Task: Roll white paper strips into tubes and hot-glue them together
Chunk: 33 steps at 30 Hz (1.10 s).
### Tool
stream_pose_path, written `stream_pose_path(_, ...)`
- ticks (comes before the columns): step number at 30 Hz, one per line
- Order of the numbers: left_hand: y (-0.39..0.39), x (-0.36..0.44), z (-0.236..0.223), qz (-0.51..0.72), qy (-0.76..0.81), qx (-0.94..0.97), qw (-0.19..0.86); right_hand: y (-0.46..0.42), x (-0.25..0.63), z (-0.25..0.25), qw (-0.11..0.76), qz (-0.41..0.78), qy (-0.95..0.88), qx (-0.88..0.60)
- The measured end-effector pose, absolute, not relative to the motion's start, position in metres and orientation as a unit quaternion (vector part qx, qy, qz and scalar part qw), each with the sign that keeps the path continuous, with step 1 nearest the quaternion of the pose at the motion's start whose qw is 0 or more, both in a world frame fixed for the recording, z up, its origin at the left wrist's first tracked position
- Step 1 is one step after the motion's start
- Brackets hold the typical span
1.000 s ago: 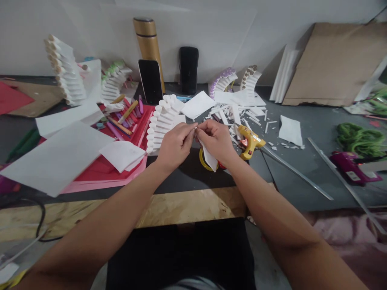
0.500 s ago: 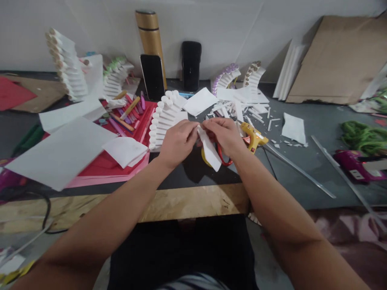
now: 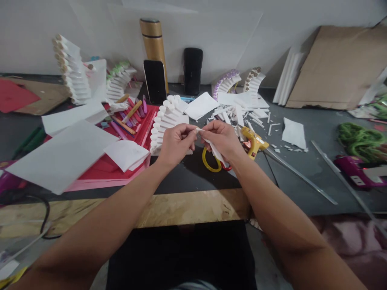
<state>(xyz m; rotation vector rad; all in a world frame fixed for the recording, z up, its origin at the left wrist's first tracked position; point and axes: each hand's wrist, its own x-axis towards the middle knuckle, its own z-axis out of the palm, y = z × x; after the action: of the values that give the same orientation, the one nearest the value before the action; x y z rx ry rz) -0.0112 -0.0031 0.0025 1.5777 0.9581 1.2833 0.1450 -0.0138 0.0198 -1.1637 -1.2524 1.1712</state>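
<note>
Between both hands is a strip of white paper (image 3: 216,151), its upper end pinched at my fingertips and the rest slanting down under the right palm. My left hand (image 3: 178,143) is closed on the strip's tip. My right hand (image 3: 222,139) grips the paper just beside it. Below the right hand lie scissors (image 3: 211,164) with yellow and red handles, partly covered. A yellow glue gun (image 3: 254,143) rests to the right. A curved white paper piece with a row of rolled tubes (image 3: 165,121) stands just behind my left hand.
Scattered white paper scraps (image 3: 231,114) lie beyond my hands. Red sheets with markers (image 3: 130,117) and loose white paper (image 3: 63,155) cover the left side. A phone (image 3: 155,81) leans on a gold bottle (image 3: 152,40). Metal rods (image 3: 302,177) and green yarn (image 3: 359,139) are at right.
The paper strip has turned, so its broad face shows less and it tucks under my right hand. The yellow scissor handle is more exposed. The view has tilted slightly upward.
</note>
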Motion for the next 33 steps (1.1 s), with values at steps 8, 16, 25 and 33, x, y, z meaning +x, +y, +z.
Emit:
stream_pose_path(8,-0.008,-0.012,0.000,0.546,0.350,0.737,0.188,-0.022,0.140,0.020,0.545,0.390,-0.578,-0.466)
stream_pose_path(16,-0.009,-0.012,0.001,0.546,0.312,0.762,0.154,-0.023,0.144,0.025,0.553,0.405,-0.575,-0.446)
stream_pose_path(25,-0.011,-0.014,0.007,0.529,0.336,0.702,0.338,-0.023,0.145,0.027,0.538,0.446,-0.561,-0.444)
stream_pose_path(33,-0.010,-0.016,0.007,0.532,0.362,0.738,0.203,-0.016,0.155,0.030,0.439,0.725,-0.369,-0.382)
